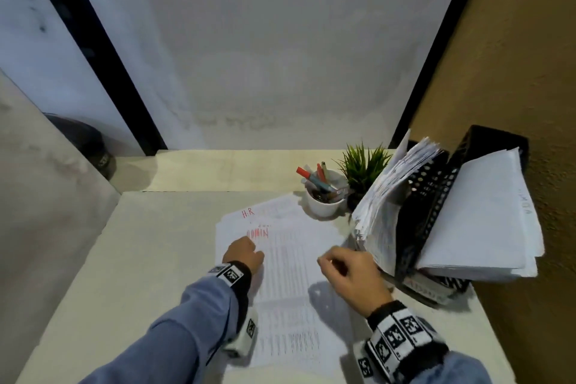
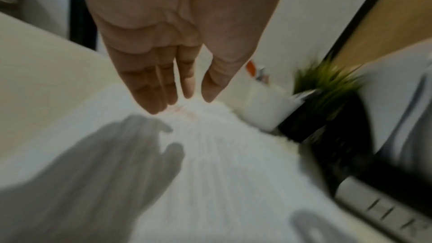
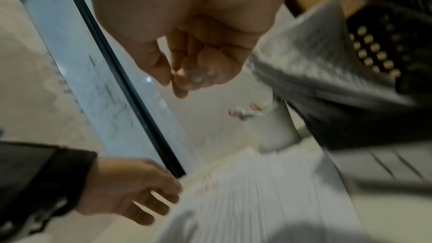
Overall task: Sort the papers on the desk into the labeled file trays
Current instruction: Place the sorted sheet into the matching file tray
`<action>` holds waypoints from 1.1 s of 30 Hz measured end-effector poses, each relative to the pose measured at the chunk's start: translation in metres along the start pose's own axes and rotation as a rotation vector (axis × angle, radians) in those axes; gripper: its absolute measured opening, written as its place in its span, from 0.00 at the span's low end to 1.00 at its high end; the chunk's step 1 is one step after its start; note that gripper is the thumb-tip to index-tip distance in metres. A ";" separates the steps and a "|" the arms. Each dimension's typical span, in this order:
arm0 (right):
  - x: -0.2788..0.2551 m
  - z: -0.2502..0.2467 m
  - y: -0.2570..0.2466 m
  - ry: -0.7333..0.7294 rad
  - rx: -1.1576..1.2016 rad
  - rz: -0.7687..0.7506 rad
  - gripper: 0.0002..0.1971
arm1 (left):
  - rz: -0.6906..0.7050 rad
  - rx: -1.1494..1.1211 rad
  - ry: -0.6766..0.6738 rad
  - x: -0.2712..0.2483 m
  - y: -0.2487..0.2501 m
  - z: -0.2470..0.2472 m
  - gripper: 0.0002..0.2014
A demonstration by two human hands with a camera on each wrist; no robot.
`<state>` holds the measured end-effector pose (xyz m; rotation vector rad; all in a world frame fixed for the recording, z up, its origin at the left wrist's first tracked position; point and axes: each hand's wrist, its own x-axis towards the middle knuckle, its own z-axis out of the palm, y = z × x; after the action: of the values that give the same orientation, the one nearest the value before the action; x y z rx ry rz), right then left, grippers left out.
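A stack of printed papers [image 1: 290, 274] lies on the white desk [image 1: 156, 243]. Its top sheet is marked "ADMIN" in red, and a sheet marked "H.R" sticks out behind it. My left hand [image 1: 249, 243] hovers over the top sheet's upper left corner with straight fingers [image 2: 161, 97], casting a shadow on the papers [image 2: 222, 173]. My right hand [image 1: 330, 260] hangs above the stack's right side, fingers [image 3: 187, 80] loosely curled and holding nothing. Black perforated file trays [image 1: 427, 212] lean at the right, stuffed with papers [image 1: 383, 196]. A label [image 1: 427, 288] is on the lowest tray.
A white cup of pens [image 1: 324, 199] and a small green plant [image 1: 363, 165] stand behind the papers, beside the trays. A brown wall [image 1: 514, 72] closes the right side. A dark round object [image 1: 90, 146] sits off the desk at far left.
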<state>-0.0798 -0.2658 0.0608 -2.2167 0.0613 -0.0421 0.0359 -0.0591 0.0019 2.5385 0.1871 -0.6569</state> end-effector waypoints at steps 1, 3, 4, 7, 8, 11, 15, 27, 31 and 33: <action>-0.002 0.019 0.013 -0.077 -0.060 0.097 0.09 | -0.079 0.039 -0.006 -0.003 -0.019 0.006 0.17; -0.002 0.048 0.039 -0.116 -0.159 0.294 0.05 | -0.213 0.039 0.030 -0.013 -0.045 0.018 0.25; -0.001 0.058 0.051 -0.091 -0.157 0.378 0.05 | -0.252 0.022 0.052 -0.017 -0.052 0.023 0.28; 0.000 0.077 0.064 -0.032 -0.122 0.521 0.10 | -0.284 -0.085 0.099 -0.023 -0.064 0.033 0.33; 0.000 0.082 0.067 -0.001 -0.100 0.549 0.12 | -0.281 -0.152 0.110 -0.023 -0.066 0.034 0.34; 0.000 0.089 0.072 0.083 -0.037 0.630 0.21 | -0.260 -0.344 0.090 -0.026 -0.070 0.040 0.33; 0.000 0.085 0.070 0.072 0.058 0.691 0.11 | -0.161 -0.409 0.183 -0.032 -0.074 0.045 0.10; 0.006 0.078 0.073 0.225 0.193 0.724 0.26 | 0.030 -0.733 0.238 -0.044 -0.079 0.030 0.17; 0.016 0.075 0.073 0.257 0.542 0.662 0.14 | 0.022 -0.856 0.076 -0.038 -0.076 0.029 0.22; 0.017 0.074 0.074 0.246 0.571 0.721 0.14 | -0.023 -0.801 0.090 -0.035 -0.072 0.028 0.21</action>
<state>-0.0611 -0.2525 -0.0425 -1.5078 0.8668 0.0613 -0.0249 -0.0112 -0.0341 1.7912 0.4163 -0.3660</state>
